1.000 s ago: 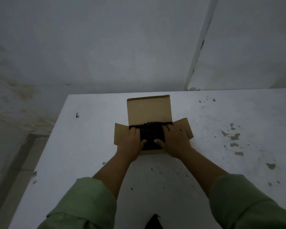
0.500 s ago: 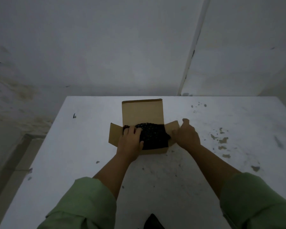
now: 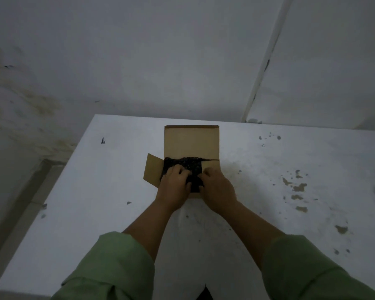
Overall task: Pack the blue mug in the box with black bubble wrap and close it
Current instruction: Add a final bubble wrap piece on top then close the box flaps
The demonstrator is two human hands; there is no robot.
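Two hands are seen at a small cardboard box (image 3: 191,144) that sits on a white, stained surface (image 3: 268,191) set against a pale wall (image 3: 160,50). The box's rear lid flap is raised upright, and its left side flap (image 3: 153,173) is folded outward. Black bubble wrap (image 3: 188,166) fills the open top of the box; the blue mug is not visible, so it cannot be told from this view whether it lies under the wrap. The left hand (image 3: 174,188) is laid palm-down on the wrap, its fingers spread loosely and pressed onto it rather than closed around anything. The right hand (image 3: 217,188) is placed at the box's right side, its fingers curled at the edge of the wrap, where the right flap appears folded inward; whether the flap or the wrap is pinched cannot be told. Green sleeves (image 3: 108,269) are pushed up both forearms. Chipped, brownish marks (image 3: 297,187) are scattered on the surface to the right of the box.
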